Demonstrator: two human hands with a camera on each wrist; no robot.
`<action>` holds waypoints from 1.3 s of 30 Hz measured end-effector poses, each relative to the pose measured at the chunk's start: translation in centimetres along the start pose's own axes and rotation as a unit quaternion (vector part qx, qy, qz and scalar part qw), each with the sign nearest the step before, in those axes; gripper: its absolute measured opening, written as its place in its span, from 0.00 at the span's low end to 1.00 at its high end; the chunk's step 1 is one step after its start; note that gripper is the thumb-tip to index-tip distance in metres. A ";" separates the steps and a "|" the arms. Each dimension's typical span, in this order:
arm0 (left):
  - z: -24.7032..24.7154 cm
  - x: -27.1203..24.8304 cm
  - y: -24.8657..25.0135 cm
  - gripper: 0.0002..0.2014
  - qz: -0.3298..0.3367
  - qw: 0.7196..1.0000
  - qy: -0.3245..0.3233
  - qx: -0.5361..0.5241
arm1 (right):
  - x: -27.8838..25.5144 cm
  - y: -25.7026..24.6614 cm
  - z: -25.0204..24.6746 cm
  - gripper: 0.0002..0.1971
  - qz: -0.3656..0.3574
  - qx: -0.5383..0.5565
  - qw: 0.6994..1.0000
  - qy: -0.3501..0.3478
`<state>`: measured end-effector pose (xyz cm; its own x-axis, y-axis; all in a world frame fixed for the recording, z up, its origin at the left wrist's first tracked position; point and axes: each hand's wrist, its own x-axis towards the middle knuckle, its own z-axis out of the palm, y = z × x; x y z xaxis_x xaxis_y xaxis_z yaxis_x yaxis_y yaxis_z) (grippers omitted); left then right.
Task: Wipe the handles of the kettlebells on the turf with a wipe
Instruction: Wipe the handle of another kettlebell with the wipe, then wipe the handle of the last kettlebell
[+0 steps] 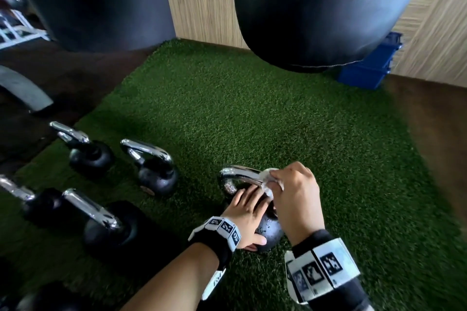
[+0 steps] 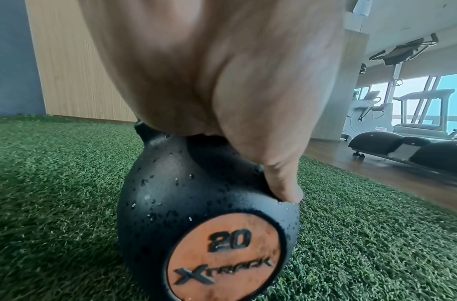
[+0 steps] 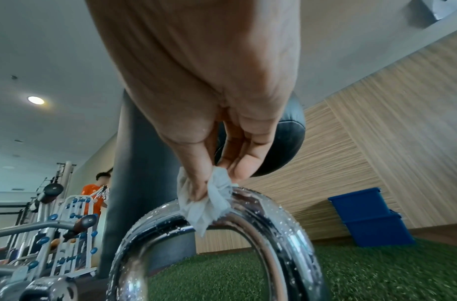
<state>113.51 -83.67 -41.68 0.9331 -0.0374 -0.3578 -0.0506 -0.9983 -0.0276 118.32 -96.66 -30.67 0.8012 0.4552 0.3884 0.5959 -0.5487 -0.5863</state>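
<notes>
A black 20 kg kettlebell [image 1: 269,231] with a wet chrome handle [image 1: 238,174] stands on the green turf [image 1: 252,108]. My left hand [image 1: 246,209] rests flat on top of its ball, fingers straight under the handle; in the left wrist view the thumb [image 2: 281,179] presses the kettlebell's side [image 2: 183,203]. My right hand [image 1: 295,192] pinches a crumpled white wipe [image 1: 267,180] against the right end of the handle. In the right wrist view the wipe [image 3: 209,201] sits on top of the chrome handle [image 3: 276,222], held between thumb and fingers of the right hand [image 3: 209,122].
Several other kettlebells [image 1: 156,171] stand on the turf to the left. Two black punching bags [image 1: 316,7] hang ahead, with stacked blue bins [image 1: 369,65] behind the right one. Wooden floor [image 1: 434,121] borders the turf. A person in orange [image 3: 93,195] stands by a dumbbell rack [image 3: 54,234].
</notes>
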 end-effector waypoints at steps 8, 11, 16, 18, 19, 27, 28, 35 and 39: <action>0.6 0.1 -0.1 0.53 0.003 1.000 0.020 -0.015 | -2.7 2.9 -0.3 0.06 0.057 0.028 0.995 0.082; 0.8 0.2 -0.1 0.54 0.004 0.999 0.030 -0.018 | -2.9 3.6 0.2 0.09 0.062 0.054 0.990 0.114; 0.9 0.0 0.2 0.54 -0.001 0.999 0.039 -0.021 | -3.7 5.1 1.2 0.10 0.071 0.085 0.984 0.142; 1.1 0.0 0.2 0.55 -0.004 0.998 0.052 -0.029 | -5.0 6.7 1.9 0.10 0.116 0.106 0.976 0.152; 1.2 0.1 0.1 0.56 -0.006 0.998 0.055 -0.035 | -5.6 7.4 2.3 0.09 0.145 0.122 0.970 0.151; 1.3 0.7 0.0 0.54 -0.016 0.999 0.023 -0.043 | -7.2 10.5 4.9 0.06 0.219 0.269 0.926 0.149; 1.3 0.6 0.1 0.54 -0.016 0.999 0.028 -0.042 | -7.4 11.0 5.3 0.06 0.229 0.282 0.921 0.141; 1.4 0.2 0.1 0.56 -0.009 0.998 0.051 -0.035 | -8.1 12.4 7.8 0.04 0.299 0.365 0.879 0.074; -0.8 -0.5 0.1 0.54 0.004 1.000 -0.010 -0.005 | -8.4 12.3 7.5 0.06 0.304 0.382 0.872 0.032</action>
<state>113.29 -83.81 -40.70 0.9254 -0.0437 -0.3766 -0.0535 -0.9984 -0.0155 118.58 -101.99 -46.46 0.9725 0.1895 -0.1353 -0.1307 -0.0368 -0.9907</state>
